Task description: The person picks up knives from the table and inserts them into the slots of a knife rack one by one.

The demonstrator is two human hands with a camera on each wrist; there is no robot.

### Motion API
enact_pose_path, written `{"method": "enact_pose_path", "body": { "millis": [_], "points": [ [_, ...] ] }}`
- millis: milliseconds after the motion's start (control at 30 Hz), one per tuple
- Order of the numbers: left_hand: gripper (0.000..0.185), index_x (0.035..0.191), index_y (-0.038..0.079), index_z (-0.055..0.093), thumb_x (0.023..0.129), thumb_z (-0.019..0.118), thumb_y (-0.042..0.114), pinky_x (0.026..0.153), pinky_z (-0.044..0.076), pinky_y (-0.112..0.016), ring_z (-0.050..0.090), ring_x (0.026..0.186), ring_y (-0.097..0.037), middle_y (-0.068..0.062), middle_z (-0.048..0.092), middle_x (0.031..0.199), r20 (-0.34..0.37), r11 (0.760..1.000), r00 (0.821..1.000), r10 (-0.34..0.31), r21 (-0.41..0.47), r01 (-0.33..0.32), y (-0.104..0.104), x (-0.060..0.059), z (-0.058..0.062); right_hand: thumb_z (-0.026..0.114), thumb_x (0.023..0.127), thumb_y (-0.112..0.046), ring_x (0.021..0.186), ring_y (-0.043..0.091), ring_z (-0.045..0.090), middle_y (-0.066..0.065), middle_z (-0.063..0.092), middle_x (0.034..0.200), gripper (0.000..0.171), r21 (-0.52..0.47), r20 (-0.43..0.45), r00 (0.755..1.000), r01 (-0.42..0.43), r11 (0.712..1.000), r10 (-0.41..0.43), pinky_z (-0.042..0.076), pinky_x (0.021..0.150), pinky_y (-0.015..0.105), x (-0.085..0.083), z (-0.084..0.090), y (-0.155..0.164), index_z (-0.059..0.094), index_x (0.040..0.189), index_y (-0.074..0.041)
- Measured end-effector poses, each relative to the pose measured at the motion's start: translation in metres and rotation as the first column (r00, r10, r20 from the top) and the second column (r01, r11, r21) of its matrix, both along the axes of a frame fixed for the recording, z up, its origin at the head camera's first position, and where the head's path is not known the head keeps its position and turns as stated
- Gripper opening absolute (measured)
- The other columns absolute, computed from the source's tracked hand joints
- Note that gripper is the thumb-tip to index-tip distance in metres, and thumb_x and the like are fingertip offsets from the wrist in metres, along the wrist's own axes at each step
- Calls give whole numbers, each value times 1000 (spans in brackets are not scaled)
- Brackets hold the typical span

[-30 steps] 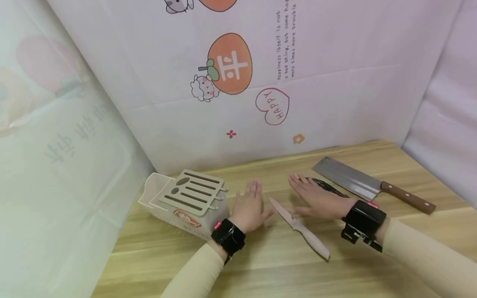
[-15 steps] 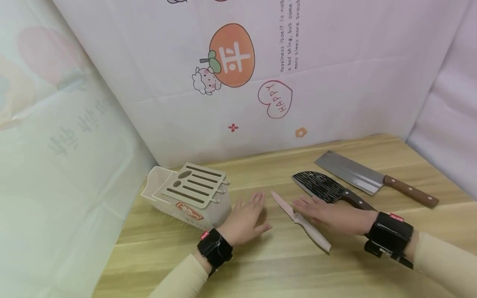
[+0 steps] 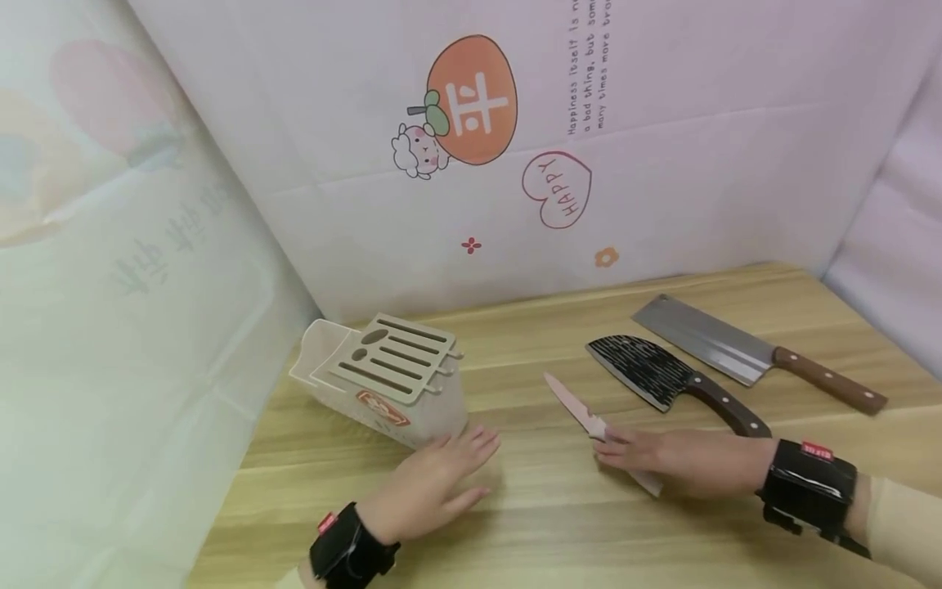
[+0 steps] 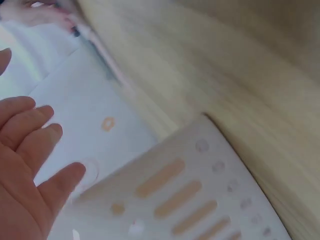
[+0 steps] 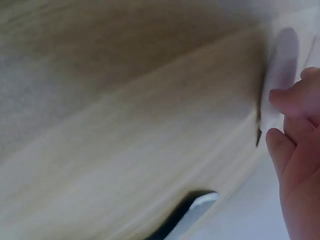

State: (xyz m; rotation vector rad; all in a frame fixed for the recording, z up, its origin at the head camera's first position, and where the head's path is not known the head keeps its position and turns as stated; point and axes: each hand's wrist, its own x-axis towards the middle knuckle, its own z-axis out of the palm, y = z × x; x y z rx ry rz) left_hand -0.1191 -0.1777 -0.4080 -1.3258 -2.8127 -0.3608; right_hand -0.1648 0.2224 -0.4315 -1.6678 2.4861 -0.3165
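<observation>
Black wristbands (image 3: pixel 808 487) and pale sleeves at the near edge, right sleeve (image 3: pixel 908 523) running out of frame on the right. Left hand (image 3: pixel 430 483): spread wide, fingers extended, holding nothing, palm side toward the wood-grain table (image 3: pixel 515 532), just beside the near end of the knife holder; contact with it not clear. Right hand (image 3: pixel 684 458): fingers laid across the handle of the pale knife (image 3: pixel 570 401); handle end shows below the fingers, but can't tell if they grip it or only rest there. Right wrist view has the handle partly behind two digits, blurry. Pale knife is on the table between the two hands, blade slanting away up-left, handle toward the person. Beyond it, dark-bladed knife (image 3: pixel 648 372), lying flat, black patterned blade, dark riveted handle running back to just behind the right hand. Knife holder (image 3: pixel 434 417) sits left of all the blades: off-white body, red label (image 3: pixel 383 407), slotted top, small hooks on its right side. Farther, past the dark-bladed knife and apart from it, cleaver (image 3: pixel 706 335), flat, plain steel blade, brown handle to the right. Farthest, white printed cloth (image 3: pixel 699 188): orange fruit, heart reading HAPPY.
</observation>
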Motion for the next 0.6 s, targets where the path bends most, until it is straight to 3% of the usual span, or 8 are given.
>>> {"method": "enact_pose_path", "body": {
  "millis": [100, 167, 233, 333, 400, 500, 567, 600],
  "points": [
    [54, 149, 2, 52, 102, 66, 26, 109, 44, -56, 50, 138, -23, -13, 52, 150, -35, 988, 999, -24, 151, 30, -19, 16, 4, 70, 70, 23, 132, 37, 54, 13, 46, 156, 97, 13, 16, 1000, -1, 1000, 1, 59, 90, 43, -1, -4, 0, 47, 155, -16],
    [48, 143, 2, 58, 101, 67, 23, 104, 49, -54, 57, 131, -24, -13, 59, 143, -85, 963, 996, -40, 262, 61, -33, 23, 5, 71, 73, 20, 132, 37, 54, 13, 45, 156, 94, 21, 27, 1000, 2, 1000, -3, 59, 89, 42, 0, -5, 1, 46, 156, -17],
    [41, 136, 2, 64, 100, 69, 21, 103, 52, -43, 64, 122, -25, -12, 65, 135, -126, 929, 992, -32, 361, 75, -50, 28, 7, 71, 76, 19, 134, 36, 53, 11, 45, 157, 90, 24, 25, 1000, -1, 1000, 0, 59, 90, 44, 0, -5, 2, 47, 155, -17],
    [30, 124, 3, 72, 100, 69, 20, 100, 52, -27, 70, 111, -23, -12, 72, 123, -121, 870, 992, 40, 492, 25, -77, 32, 12, 72, 75, 17, 135, 37, 52, 9, 46, 156, 86, 6, 2, 1000, -27, 1000, 27, 58, 92, 47, -1, -5, 2, 50, 153, -14],
    [24, 118, 6, 75, 96, 72, 13, 99, 48, -17, 70, 108, -13, -7, 73, 119, -66, 827, 990, 126, 559, -68, -94, 35, 16, 73, 75, 15, 134, 37, 52, 8, 48, 155, 82, -12, -22, 998, -56, 998, 55, 58, 91, 47, -2, -6, 1, 54, 150, -12],
    [27, 112, 5, 76, 86, 73, -5, 94, 49, -13, 68, 105, -2, 1, 74, 115, 35, 716, 961, 275, 660, -229, -116, 32, 25, 76, 76, 11, 133, 35, 54, 9, 51, 152, 77, -27, -40, 995, -95, 995, 94, 60, 88, 43, -3, -5, -2, 57, 147, -12],
    [32, 111, 2, 75, 84, 69, -14, 91, 50, -12, 67, 102, 2, 4, 74, 114, 125, 598, 922, 366, 728, -336, -125, 27, 31, 78, 75, 12, 133, 33, 55, 8, 54, 149, 77, -24, -39, 993, -111, 994, 110, 60, 87, 42, -4, -4, -4, 59, 146, -13],
    [34, 113, -1, 74, 84, 68, -18, 90, 51, -13, 68, 102, 0, 5, 74, 115, 169, 526, 903, 394, 764, -372, -128, 24, 34, 78, 75, 13, 132, 32, 56, 7, 56, 148, 77, -22, -39, 993, -117, 993, 116, 61, 86, 41, -5, -4, -4, 60, 145, -14]
  ]
}}
